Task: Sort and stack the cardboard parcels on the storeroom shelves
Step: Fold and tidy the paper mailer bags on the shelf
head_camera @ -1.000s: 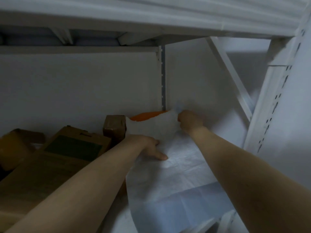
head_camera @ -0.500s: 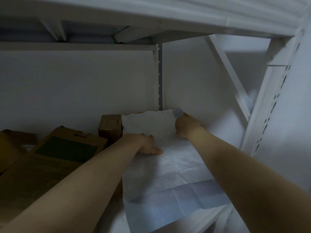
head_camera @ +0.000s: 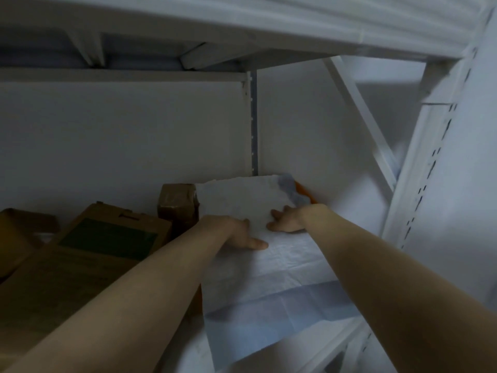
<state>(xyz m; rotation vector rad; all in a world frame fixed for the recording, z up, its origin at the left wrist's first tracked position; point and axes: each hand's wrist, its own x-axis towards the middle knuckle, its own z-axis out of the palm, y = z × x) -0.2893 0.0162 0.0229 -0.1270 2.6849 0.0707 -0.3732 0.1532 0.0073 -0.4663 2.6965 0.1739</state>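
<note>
Right now we press both hands on a white sheet (head_camera: 242, 203) covering an orange object (head_camera: 303, 191) in the back right corner of the shelving rack (head_camera: 419, 189). Our left hand (head_camera: 238, 234) lies flat with its thumb out, and our right hand (head_camera: 286, 219) has its fingers spread. Left of them sit the cardboard parcels: a small taped box (head_camera: 177, 203) touching the sheet and a flat carton (head_camera: 113, 232) with a dark green panel.

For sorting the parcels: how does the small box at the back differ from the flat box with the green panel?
The small box stands by the back wall; the flat box is wider and nearer the front. The flat box bears a dark green panel; the small box shows none. Both are brown cardboard.
</note>
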